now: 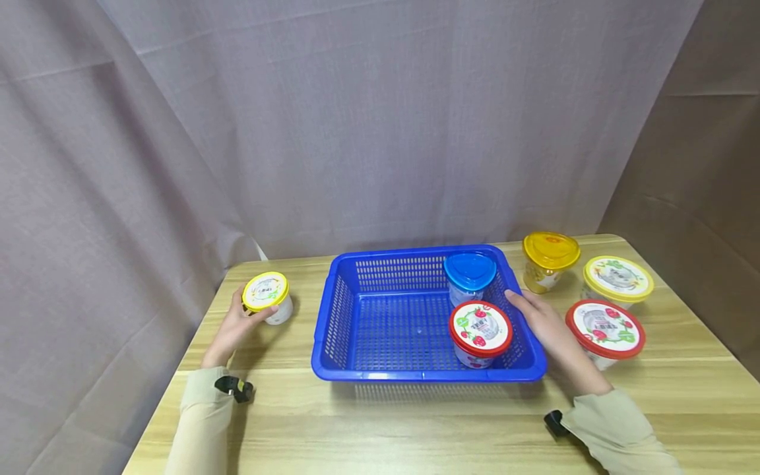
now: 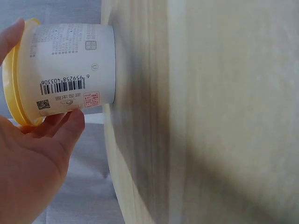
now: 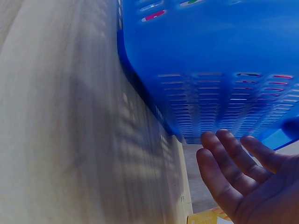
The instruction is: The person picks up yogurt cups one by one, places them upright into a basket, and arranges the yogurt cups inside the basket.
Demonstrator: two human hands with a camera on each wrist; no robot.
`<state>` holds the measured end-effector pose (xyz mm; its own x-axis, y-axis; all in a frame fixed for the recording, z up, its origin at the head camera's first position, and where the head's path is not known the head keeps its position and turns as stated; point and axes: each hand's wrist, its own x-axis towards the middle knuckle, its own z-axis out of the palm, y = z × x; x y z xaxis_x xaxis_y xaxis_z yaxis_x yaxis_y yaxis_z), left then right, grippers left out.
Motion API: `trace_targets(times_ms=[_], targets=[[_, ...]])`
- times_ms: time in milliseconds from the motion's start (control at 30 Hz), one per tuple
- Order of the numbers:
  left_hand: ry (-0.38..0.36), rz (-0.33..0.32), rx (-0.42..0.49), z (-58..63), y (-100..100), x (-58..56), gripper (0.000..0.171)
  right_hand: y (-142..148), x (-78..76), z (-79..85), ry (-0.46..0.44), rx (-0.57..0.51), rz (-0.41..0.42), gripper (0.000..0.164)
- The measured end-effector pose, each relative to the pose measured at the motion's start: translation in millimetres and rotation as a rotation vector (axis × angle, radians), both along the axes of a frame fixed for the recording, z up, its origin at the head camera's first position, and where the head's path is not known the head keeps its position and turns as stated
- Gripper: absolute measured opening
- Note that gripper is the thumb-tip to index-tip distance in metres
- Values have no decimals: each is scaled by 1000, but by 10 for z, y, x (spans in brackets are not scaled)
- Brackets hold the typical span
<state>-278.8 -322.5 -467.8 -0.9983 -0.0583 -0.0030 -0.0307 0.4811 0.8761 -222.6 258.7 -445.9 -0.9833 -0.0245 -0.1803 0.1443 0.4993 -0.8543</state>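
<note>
My left hand point(image 1: 234, 330) grips a small white paper tub with a yellow lid point(image 1: 265, 292) at the table's left. In the left wrist view the tub's printed side point(image 2: 70, 70) shows a barcode, and its base is at the tabletop. My right hand point(image 1: 549, 330) holds the right rim of a blue plastic basket point(image 1: 427, 377), thumb over the rim. The right wrist view has its fingers point(image 3: 219, 172) along the outer slotted wall; the thumb is hidden there. Inside the basket's right side stand a blue-lidded cup point(image 1: 470, 272) and a red-lidded tub point(image 1: 481, 330).
Right of the basket stand a cup with an amber lid point(image 1: 551, 251), a larger yellow-lidded tub point(image 1: 617, 278) and a larger red-lidded tub point(image 1: 605, 330), close to my right forearm. A grey curtain point(image 1: 380, 132) hangs behind the wooden table point(image 1: 380, 435).
</note>
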Motion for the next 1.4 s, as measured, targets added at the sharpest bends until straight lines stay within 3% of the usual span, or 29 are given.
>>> trace_targets(times_ms=[567,900,1133,1400], targets=[[8,42,-23,-41,25,12,110,-2,13,-24,-14,-15,-1,92],[-4,35,26,5,37,-1,111,-5,10,8,-25,0,-4,92],[53,-8,49,179,92,-25,108,-7,5,18,-22,-14,-5,92],[126,-28,80,534,127,-11,104,1,-5,13,-38,-11,-4,94]])
